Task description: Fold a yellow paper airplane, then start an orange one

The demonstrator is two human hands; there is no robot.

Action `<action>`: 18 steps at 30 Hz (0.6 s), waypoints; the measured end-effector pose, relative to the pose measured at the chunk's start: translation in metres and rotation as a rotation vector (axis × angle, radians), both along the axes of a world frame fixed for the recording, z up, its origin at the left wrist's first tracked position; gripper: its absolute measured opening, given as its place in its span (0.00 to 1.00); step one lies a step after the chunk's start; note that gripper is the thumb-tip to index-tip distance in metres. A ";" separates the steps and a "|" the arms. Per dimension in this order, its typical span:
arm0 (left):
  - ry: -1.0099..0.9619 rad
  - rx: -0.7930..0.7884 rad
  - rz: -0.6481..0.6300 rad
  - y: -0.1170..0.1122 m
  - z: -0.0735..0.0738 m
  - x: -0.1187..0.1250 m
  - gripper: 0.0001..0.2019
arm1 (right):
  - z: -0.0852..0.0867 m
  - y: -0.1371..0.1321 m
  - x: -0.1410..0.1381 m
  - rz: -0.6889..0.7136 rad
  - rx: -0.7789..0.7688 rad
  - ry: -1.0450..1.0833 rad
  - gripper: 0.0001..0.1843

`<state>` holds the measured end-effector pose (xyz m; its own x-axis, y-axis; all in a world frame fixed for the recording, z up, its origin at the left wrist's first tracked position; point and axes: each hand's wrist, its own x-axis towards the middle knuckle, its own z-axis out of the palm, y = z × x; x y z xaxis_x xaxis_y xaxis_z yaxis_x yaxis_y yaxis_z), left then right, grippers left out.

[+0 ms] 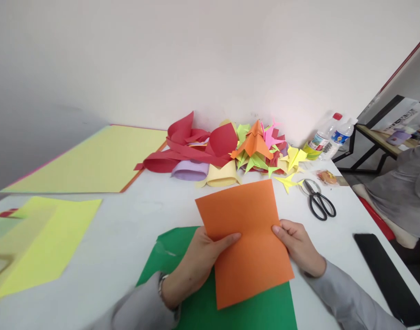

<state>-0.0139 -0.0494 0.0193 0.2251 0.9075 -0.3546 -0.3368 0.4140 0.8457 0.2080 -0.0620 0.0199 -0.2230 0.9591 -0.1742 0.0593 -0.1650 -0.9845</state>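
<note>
An orange sheet of paper is held up off the table, bent slightly across its middle. My left hand grips its left edge, with the thumb lying on the front face and the other fingers hidden behind. At the right edge, my right hand pinches the paper between thumb and fingers. Beneath the orange paper, a green sheet lies on the white table; its far left corner looks creased.
Folded paper planes and curled red paper are heaped along the wall. Black-handled scissors, two bottles and a long black object sit rightward. Yellow sheets and a large pale-yellow stack lie left. A person sits far right.
</note>
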 end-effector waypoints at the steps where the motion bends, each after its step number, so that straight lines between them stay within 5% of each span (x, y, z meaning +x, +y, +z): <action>1: 0.012 -0.004 0.003 0.000 -0.001 0.000 0.19 | -0.001 0.001 0.002 0.006 0.005 -0.010 0.27; 12: 0.044 -0.042 -0.259 -0.002 0.006 -0.003 0.19 | -0.003 0.007 0.009 -0.229 0.137 -0.125 0.26; 15: 0.026 -0.071 -0.178 0.004 0.008 -0.011 0.20 | -0.005 0.020 0.035 -0.525 0.324 -0.332 0.21; 18: -0.007 -0.094 0.019 0.015 0.011 -0.021 0.22 | -0.007 0.039 0.070 -0.810 0.459 -0.835 0.13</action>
<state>-0.0352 -0.0342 0.0306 0.2108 0.8745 -0.4367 -0.3512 0.4847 0.8011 0.2785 -0.0228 0.0133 0.4764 0.7787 0.4082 0.7345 -0.0973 -0.6715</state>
